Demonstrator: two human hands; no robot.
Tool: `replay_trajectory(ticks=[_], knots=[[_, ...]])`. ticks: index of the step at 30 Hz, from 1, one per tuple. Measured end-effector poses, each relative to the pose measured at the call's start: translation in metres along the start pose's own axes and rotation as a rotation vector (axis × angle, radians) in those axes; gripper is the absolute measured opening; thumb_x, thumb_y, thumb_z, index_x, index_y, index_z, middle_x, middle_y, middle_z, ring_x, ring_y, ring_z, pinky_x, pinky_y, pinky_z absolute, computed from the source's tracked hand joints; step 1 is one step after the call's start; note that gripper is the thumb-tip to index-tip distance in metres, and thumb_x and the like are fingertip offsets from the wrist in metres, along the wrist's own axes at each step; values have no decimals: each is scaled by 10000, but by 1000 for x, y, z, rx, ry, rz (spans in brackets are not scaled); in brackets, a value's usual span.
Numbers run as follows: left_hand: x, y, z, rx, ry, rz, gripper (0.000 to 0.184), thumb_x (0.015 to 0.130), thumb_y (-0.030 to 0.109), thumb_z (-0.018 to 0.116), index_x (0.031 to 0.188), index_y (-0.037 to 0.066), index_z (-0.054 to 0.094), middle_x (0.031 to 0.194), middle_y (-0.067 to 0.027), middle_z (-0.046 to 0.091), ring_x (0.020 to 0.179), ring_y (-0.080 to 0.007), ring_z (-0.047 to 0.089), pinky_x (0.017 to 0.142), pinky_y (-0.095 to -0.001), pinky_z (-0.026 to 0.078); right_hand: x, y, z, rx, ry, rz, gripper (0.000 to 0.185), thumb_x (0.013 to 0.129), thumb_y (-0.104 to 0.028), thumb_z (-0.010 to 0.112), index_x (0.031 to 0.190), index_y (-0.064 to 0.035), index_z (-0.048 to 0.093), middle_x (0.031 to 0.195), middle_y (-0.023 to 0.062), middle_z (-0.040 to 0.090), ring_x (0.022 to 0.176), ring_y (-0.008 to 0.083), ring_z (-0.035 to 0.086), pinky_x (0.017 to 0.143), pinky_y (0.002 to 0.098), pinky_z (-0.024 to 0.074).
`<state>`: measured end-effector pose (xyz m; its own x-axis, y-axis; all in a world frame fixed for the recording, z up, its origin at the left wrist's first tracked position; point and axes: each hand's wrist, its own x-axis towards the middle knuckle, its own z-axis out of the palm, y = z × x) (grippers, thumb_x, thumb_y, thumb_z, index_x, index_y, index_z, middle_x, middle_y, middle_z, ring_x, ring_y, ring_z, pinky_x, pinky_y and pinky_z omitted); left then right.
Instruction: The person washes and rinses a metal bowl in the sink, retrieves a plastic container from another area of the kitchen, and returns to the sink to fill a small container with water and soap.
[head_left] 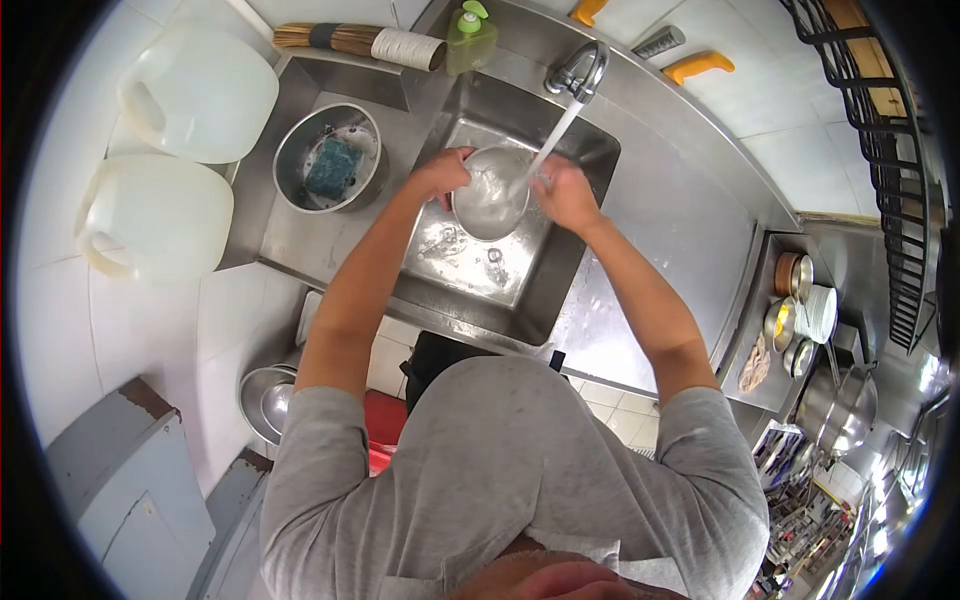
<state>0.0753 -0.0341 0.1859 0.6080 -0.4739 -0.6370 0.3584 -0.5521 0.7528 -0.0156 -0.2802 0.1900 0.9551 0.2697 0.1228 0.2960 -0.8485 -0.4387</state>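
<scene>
metal bowl (490,205) | under running faucet (597,72), toward sink's (480,325) far edge | left hand (444,175) curled, gripping rim | right hand (566,194) half-curled, hold unclear

Round metal bowl (488,205), wet inside

1. We see a steel drainboard (305,235) carrying a metal pot (291,172).
2. Along its back edge we find a bristle brush (355,40), beside a green bottle (472,47).
3. On the side counter (755,322) we spot white plates (817,315), metal bowls (799,357), a cloth (755,366).
</scene>
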Motion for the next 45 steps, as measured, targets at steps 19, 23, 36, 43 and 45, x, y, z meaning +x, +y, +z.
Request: replay_trajectory(ticks=[19, 23, 36, 43, 45], knots=[[50, -29, 58, -741, -89, 30, 501, 853, 84, 688, 1313, -4, 509, 1183, -154, 628, 1051, -314, 657, 828, -452, 609, 24, 12, -42, 742, 318, 748, 273, 912, -256, 707, 1004, 1, 697, 962, 81, 711, 806, 168, 665, 722, 307, 550], [27, -33, 15, -985, -137, 3, 475, 921, 56, 528, 1330, -137, 384, 1231, -303, 568, 1083, -486, 619, 927, -516, 580, -11, 36, -32, 995, 164, 1013, 278, 912, -316, 717, 951, -42, 695, 918, 49, 702, 769, 132, 639, 685, 276, 521], [33, -43, 1, -934, 44, 25, 431, 834, 9, 579, 1219, -147, 460, 1103, -288, 611, 1001, -398, 669, 887, -598, 570, 38, -37, -46, 1346, 392, 608, 167, 946, -76, 613, 1007, 67, 674, 935, 135, 707, 804, 200, 681, 755, 328, 569], [59, -57, 63, -805, 72, 45, 570, 788, -8, 635, 1336, 76, 501, 1143, -129, 635, 1027, -298, 650, 789, -472, 569, 62, -25, -20, 1598, -48, 722, 277, 948, -120, 608, 1108, 106, 627, 1067, 204, 698, 970, 313, 705, 842, 407, 590], [75, -67, 76, -853, -5, 116, 565, 790, -14, 627, 1334, 83, 511, 1148, -116, 638, 1035, -297, 646, 817, -433, 568, 60, -36, -30, 1763, -106, 666, 294, 946, -131, 604, 1118, 106, 623, 1065, 203, 699, 974, 313, 705, 844, 405, 590]])
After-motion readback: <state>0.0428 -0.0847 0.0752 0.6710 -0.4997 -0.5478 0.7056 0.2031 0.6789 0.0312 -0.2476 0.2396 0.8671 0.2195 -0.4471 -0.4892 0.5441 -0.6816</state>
